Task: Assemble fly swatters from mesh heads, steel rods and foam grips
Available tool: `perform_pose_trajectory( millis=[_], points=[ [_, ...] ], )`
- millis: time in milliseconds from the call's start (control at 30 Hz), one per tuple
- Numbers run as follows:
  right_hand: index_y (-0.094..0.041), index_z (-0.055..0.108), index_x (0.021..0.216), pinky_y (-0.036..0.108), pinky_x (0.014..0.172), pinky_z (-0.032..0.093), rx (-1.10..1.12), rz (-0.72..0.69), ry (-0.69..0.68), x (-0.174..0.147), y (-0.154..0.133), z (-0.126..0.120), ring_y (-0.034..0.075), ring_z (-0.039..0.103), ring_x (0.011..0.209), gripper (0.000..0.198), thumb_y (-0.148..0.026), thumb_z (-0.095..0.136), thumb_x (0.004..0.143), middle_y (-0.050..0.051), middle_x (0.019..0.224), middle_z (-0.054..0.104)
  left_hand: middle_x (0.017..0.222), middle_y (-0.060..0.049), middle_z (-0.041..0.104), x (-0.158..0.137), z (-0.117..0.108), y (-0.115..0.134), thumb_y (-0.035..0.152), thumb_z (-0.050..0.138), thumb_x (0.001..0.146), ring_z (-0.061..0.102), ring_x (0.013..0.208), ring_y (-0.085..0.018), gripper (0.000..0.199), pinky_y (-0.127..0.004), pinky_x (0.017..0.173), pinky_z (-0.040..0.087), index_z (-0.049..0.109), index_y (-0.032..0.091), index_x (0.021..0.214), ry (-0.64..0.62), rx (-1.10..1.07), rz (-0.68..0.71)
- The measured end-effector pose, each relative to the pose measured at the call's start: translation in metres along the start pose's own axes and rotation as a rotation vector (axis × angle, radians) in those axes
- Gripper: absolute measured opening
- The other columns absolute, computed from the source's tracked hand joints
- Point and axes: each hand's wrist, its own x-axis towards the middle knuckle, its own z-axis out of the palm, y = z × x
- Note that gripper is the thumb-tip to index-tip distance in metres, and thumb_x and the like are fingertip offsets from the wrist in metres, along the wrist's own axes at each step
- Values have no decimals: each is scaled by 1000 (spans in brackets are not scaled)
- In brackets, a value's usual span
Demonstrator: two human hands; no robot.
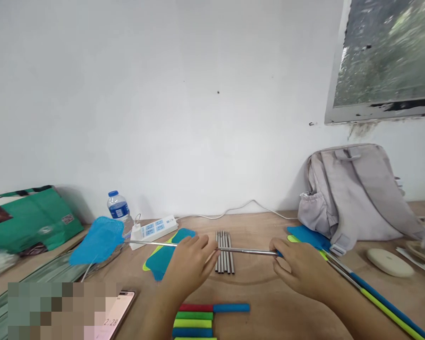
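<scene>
A fly swatter with a blue mesh head (98, 241) and a thin metal telescopic rod (248, 250) is held level above the table. My left hand (194, 259) is closed around the middle of the rod. At the rod's right end, my right hand (295, 267) grips it with closed fingers, where a bit of blue shows. Behind the rod, several metal tubes (225, 267) lie side by side. Nearer to me are several coloured handle sleeves (193, 323), with a blue one (231, 308) lying end to end with a red one.
Loose blue and yellow swatter heads (163, 257) lie beside a power strip (155, 230). A water bottle (117, 206), green bag (35, 219) and phone (118, 311) are left. Right are a grey backpack (357, 193), other swatters (386, 297) and a pale oval object (389, 262).
</scene>
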Motion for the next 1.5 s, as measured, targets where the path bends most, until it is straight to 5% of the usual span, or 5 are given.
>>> perform_pose_trajectory(
  millis=[200, 433, 967, 1500],
  points=[
    [-19, 49, 56, 27, 50, 15, -190, -55, 292, 0, 20, 26, 11, 44, 45, 18, -19, 41, 72, -1, 48, 54, 68, 0, 56, 1, -3, -1, 32, 30, 89, 52, 59, -15, 30, -26, 54, 33, 55, 21, 77, -32, 23, 32],
    [-19, 55, 55, 26, 49, 17, -345, -60, 460, -2, 50, 19, 9, 45, 43, 25, -23, 43, 77, -2, 44, 54, 70, 0, 60, -12, -15, -32, 35, 32, 88, 56, 65, -15, 30, -24, 57, 35, 58, 21, 81, -37, -73, -52],
    [-19, 53, 53, 24, 47, 20, -423, -138, 504, -12, 87, -1, 8, 44, 39, 30, -28, 41, 80, -3, 39, 51, 67, 0, 61, -29, -28, -63, 40, 32, 86, 57, 64, -14, 35, -21, 56, 37, 61, 22, 77, -80, -178, -165],
    [-21, 53, 55, 26, 48, 21, -382, -123, 399, -28, 109, -8, 10, 46, 43, 26, -30, 45, 78, -3, 44, 52, 78, 0, 65, -39, -40, -54, 35, 34, 87, 59, 69, -14, 29, -21, 60, 41, 61, 23, 87, -26, -101, -79]
  ],
)
